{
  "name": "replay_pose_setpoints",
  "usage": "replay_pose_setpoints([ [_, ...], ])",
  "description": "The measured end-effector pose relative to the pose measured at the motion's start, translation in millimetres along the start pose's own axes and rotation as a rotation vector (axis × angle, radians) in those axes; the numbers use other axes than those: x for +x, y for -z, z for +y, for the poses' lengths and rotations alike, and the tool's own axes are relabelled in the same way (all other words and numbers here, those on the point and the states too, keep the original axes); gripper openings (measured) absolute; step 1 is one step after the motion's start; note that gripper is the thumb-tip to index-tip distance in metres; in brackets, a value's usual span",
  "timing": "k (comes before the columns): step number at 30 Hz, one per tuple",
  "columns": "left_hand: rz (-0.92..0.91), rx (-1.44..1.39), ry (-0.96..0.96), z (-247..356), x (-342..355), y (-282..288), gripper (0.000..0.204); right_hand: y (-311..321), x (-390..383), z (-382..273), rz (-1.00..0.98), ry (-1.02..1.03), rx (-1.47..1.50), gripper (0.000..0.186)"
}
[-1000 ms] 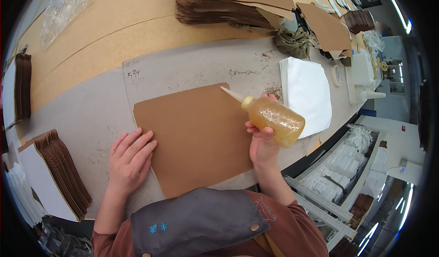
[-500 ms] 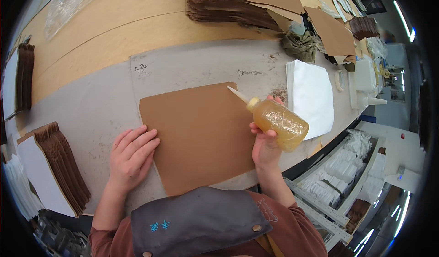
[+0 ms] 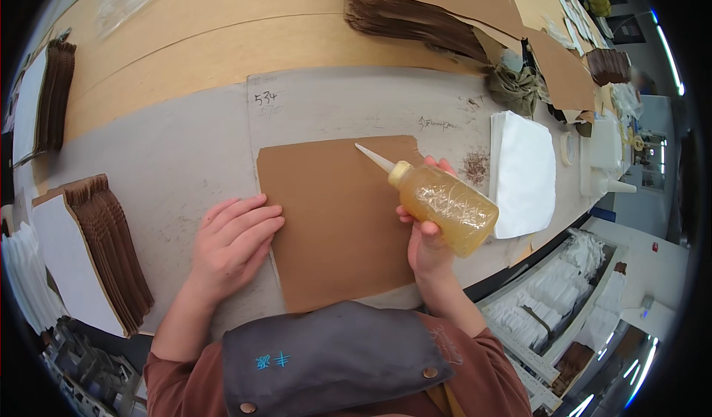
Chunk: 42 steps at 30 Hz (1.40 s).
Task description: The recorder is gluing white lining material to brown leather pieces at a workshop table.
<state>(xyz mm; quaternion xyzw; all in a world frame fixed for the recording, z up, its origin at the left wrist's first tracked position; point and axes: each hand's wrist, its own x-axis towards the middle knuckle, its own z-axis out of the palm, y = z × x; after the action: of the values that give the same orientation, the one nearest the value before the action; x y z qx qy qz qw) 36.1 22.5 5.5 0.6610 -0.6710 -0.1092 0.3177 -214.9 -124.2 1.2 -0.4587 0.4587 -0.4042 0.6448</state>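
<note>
A brown rectangular sheet (image 3: 334, 246) lies on the grey work surface (image 3: 178, 150). My left hand (image 3: 233, 243) rests palm-down at its left edge, fingers extended and empty. My right hand (image 3: 426, 246) grips a squeeze bottle (image 3: 449, 205) of amber liquid, tilted, its long white nozzle (image 3: 374, 157) pointing up-left over the upper part of the sheet. The bottle hides part of the sheet's right side and some of that hand's fingers. A stack of white sheets (image 3: 519, 176) sits just right of the bottle.
Brown pieces with white backing are stacked at the left (image 3: 100, 246) and far left (image 3: 44, 98). A thick brown stack (image 3: 430, 1) and an olive cloth (image 3: 512, 87) lie at the back. A tape roll (image 3: 569, 150) is at right. A trolley of white bundles (image 3: 549, 291) stands beside the table.
The bottle's nozzle has moved leftward along the sheet's upper part, away from its right corner. The whole view has shifted; my left hand stays at the sheet's left edge.
</note>
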Motion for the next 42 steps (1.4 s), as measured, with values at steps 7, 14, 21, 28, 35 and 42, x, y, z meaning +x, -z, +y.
replay_pose_setpoints([
  [7,-0.008,-0.039,-0.007,-5.4,-1.7,-0.1,0.028,-23.6,0.2,3.6,-0.056,-0.044,-0.004,0.134],
  [14,-0.021,-0.011,-0.026,-9.2,-5.0,-0.1,0.030,-30.7,2.1,19.9,-0.231,-0.004,-0.149,0.130],
  [21,-0.031,-0.061,-0.008,-9.7,-5.6,0.8,0.034,-52.1,12.6,23.8,-0.554,0.435,-0.322,0.103],
  [28,-0.039,-0.049,-0.017,-9.3,-1.8,3.4,0.029,-61.5,4.1,7.5,-0.616,0.417,-0.424,0.092],
  [35,-0.048,-0.048,-0.025,-9.0,-1.5,0.0,0.029,-33.0,2.8,7.2,-0.604,0.606,-0.530,0.104],
  [42,-0.029,-0.080,0.002,-8.2,-1.8,-4.7,0.026,-14.4,-9.5,-15.7,-0.518,0.146,0.054,0.051],
])
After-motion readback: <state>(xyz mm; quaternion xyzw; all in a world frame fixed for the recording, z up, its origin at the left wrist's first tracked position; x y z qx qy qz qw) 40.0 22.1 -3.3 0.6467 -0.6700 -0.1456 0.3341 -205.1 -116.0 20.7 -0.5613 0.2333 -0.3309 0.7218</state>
